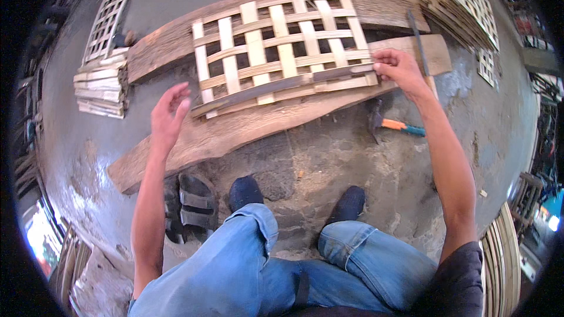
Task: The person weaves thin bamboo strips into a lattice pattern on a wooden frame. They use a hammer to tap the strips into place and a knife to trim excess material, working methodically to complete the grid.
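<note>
A lattice panel of pale woven wood slats (255,41) lies across two thick wooden planks. Along its near edge runs a thin dark strip (258,90), slanting up toward the right. At the panel's near right corner, my right hand (404,71) has thumb and fingers closed around the strip's end. My left hand (168,114) hovers off the panel's left side, fingers loosely bent and apart, holding nothing. A claw hammer (402,127) with an orange and teal handle lies on the floor below my right hand.
The far plank (158,47) and near plank (235,134) rest on the concrete floor. A dark flat bar (418,41) leans over their right ends. Slats are stacked (100,91) at left; finished-looking lattices pile up (464,6) at far right. Sandals (197,202) sit by my feet.
</note>
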Demonstrator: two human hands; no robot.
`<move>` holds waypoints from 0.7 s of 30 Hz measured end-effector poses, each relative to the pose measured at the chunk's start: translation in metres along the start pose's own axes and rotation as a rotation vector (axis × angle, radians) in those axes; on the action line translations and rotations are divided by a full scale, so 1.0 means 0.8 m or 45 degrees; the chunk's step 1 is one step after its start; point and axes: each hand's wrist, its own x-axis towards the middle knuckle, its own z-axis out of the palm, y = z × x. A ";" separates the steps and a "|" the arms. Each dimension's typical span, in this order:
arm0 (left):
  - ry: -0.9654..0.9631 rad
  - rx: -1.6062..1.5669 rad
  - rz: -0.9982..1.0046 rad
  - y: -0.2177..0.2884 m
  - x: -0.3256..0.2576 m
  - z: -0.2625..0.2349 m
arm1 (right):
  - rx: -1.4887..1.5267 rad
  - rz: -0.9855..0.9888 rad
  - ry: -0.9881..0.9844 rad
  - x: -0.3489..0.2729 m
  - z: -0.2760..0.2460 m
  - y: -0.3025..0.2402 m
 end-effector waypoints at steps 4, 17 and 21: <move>-0.092 0.311 0.218 0.028 -0.021 -0.015 | 0.088 0.030 -0.016 -0.003 0.000 0.003; -0.171 0.220 0.228 0.036 -0.027 -0.002 | 0.014 -0.114 0.045 -0.028 -0.007 0.020; -0.139 0.277 0.286 0.040 -0.031 0.000 | -0.264 -0.259 -0.027 -0.045 0.003 0.001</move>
